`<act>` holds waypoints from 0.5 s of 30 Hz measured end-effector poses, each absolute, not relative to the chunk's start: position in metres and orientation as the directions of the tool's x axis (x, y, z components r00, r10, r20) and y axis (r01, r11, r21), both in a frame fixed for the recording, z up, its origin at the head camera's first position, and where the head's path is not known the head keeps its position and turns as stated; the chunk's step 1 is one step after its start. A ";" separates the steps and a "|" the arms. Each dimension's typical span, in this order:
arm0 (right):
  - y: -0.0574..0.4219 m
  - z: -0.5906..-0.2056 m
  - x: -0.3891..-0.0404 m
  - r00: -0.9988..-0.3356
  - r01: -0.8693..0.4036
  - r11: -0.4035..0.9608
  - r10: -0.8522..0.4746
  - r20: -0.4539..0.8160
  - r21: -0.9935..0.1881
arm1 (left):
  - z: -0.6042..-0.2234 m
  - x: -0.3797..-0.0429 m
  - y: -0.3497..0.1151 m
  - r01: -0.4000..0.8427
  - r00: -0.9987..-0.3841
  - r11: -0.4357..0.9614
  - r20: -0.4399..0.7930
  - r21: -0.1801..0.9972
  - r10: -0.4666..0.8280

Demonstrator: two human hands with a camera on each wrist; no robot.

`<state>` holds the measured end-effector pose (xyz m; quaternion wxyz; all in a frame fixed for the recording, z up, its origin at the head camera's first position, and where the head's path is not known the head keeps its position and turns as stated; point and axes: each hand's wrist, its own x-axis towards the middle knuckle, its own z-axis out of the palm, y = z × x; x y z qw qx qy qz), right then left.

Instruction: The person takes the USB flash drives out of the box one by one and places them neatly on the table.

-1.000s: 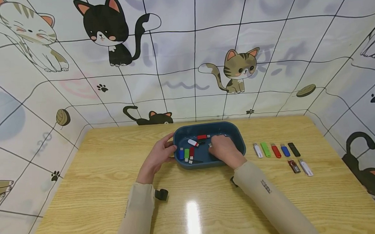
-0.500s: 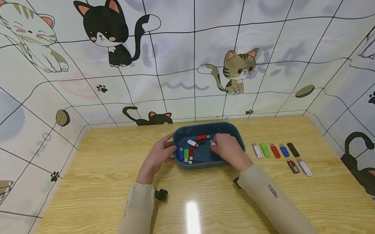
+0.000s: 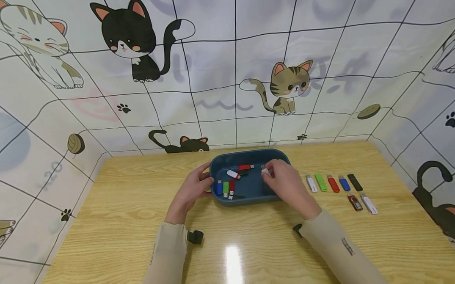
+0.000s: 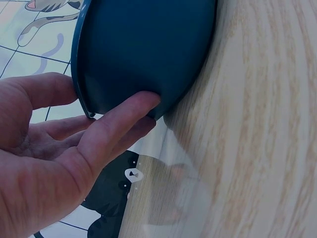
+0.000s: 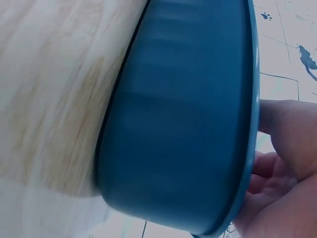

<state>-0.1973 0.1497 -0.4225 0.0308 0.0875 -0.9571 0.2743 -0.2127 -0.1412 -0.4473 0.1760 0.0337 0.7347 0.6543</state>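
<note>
A dark blue plastic bin (image 3: 252, 189) stands on the table. My left hand (image 3: 193, 188) holds its left end, thumb at the rim; the left wrist view shows fingertips (image 4: 148, 99) on the outer wall. Over the bin's right part, my right hand (image 3: 290, 186) pinches a white USB flash drive (image 3: 266, 171), metal plug pointing up and left. From the right wrist, the bin's side hides that hand's fingertips. Inside the bin lie a blue drive (image 3: 219, 187), a green one (image 3: 225, 187), a white one (image 3: 233, 174), a red one (image 3: 244, 167) and several others.
Right of the bin, a row on the wooden table (image 3: 138, 196) runs white (image 3: 311, 183), green (image 3: 321, 183), red (image 3: 333, 184), blue (image 3: 344, 183) and black (image 3: 355, 182) drives. A dark red drive (image 3: 355, 202) and a white one (image 3: 369, 204) lie in front. A cat-print backdrop (image 3: 218, 96) borders the table.
My right hand has moved right and slightly up within the bin, taking the white flash drive along, which now shows at its fingertips. The left hand stays on the bin's end.
</note>
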 end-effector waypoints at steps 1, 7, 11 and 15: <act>0.151 -0.423 -0.195 -0.981 -0.193 0.830 -0.148 0.128 -0.522 | -0.447 -0.213 -0.141 -0.180 -0.936 0.141 -0.214 0.973 0.281; 0.163 -0.423 -0.183 -0.970 -0.210 0.813 -0.104 0.220 -0.543 | -0.448 -0.213 -0.141 -0.178 -0.935 0.140 -0.212 0.974 0.283; 0.174 -0.421 -0.173 -0.960 -0.223 0.798 -0.082 0.266 -0.560 | -0.447 -0.213 -0.141 -0.179 -0.935 0.139 -0.212 0.974 0.283; 0.187 -0.419 -0.165 -0.947 -0.247 0.794 -0.075 0.313 -0.556 | -0.447 -0.212 -0.141 -0.179 -0.936 0.144 -0.213 0.973 0.278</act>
